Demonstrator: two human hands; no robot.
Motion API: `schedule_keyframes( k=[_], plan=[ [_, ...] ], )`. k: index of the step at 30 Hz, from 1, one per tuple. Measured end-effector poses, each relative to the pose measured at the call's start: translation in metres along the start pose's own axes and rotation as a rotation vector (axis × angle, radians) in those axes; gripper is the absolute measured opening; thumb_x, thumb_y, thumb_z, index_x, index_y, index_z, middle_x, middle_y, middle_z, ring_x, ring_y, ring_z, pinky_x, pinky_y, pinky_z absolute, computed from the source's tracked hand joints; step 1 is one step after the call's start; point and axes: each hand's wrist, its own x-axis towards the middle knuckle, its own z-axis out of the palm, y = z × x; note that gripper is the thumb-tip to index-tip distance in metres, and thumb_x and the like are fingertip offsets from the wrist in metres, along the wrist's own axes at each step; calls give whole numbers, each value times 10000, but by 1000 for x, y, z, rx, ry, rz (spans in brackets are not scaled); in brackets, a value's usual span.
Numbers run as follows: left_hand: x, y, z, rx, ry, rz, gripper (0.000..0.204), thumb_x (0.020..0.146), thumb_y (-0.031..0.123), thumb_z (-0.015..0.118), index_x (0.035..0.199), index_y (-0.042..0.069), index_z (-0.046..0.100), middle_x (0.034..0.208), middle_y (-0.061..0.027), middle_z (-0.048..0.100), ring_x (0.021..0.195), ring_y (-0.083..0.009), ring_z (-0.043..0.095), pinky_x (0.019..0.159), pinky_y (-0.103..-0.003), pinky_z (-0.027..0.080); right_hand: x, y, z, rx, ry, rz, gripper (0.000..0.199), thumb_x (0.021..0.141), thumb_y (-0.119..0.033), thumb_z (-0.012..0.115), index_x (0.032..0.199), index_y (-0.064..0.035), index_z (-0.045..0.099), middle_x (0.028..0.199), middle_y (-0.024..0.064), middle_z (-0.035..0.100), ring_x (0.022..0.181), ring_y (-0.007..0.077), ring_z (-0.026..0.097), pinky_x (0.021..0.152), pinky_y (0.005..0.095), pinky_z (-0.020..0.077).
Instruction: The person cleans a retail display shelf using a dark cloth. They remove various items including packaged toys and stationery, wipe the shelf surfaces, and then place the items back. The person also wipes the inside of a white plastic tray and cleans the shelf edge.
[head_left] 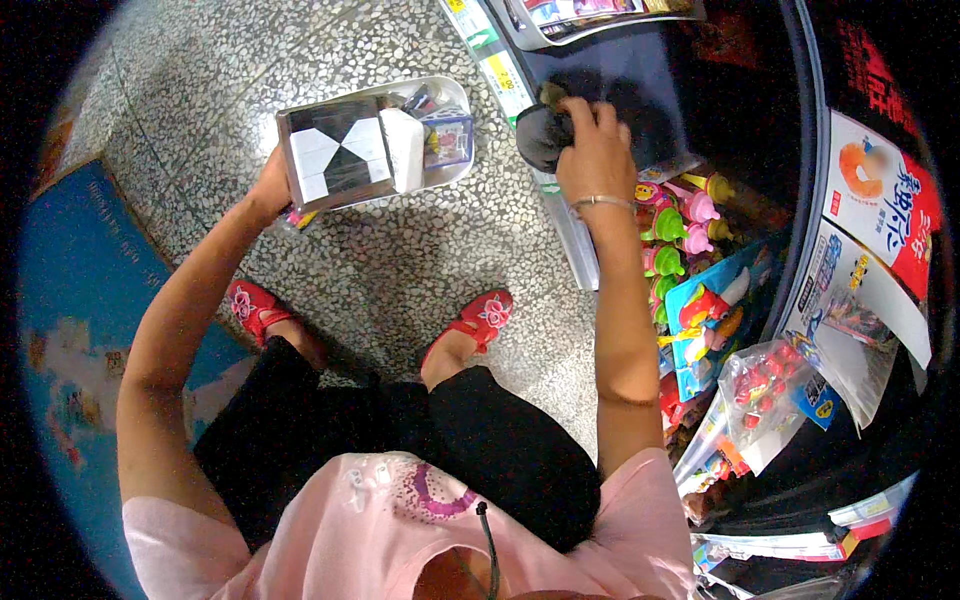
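My left hand (270, 185) grips the near edge of a clear plastic box (345, 150) and holds it tilted above the floor. The box carries a shiny pack with black and white shapes and a few small packets. My right hand (592, 148), with a thin metal bracelet on the wrist, is closed on a dark cloth (545, 135). It presses the cloth on the dark blue shelf (640, 90), near the shelf's front edge.
Pink, green and yellow plastic toys (680, 230) and bagged toys (765, 385) fill the lower shelf at right. Price-tag strips (500, 75) run along the shelf edge. Speckled terrazzo floor (400, 270) lies below, my red shoes on it. A blue board (70, 300) stands at left.
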Motion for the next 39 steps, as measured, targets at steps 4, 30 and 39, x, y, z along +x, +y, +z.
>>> schedule_keyframes(
  k=[4,30,39],
  plan=[
    [0,-7,-6,164,-32,97,418,816,125,640,1201,23,515,1138,-88,599,1035,-189,567,911,-335,449,-38,9,-13,382,-85,29,349,706,-20,510,1044,-103,537,1095,143,540,1039,336,531,891,409,442],
    [-6,8,-3,207,-41,121,514,748,173,715,1196,13,518,1105,-96,612,1006,-176,575,890,-332,459,161,187,-20,388,295,359,454,819,-258,651,1225,-95,528,1171,128,557,1065,271,530,936,364,404],
    [-4,4,-3,248,-18,66,530,750,156,709,1213,15,494,1115,-120,606,1040,-201,566,912,-343,448,163,218,-19,353,216,411,479,820,-296,655,1234,-89,531,1187,130,558,1090,274,523,955,367,391]
  ],
)
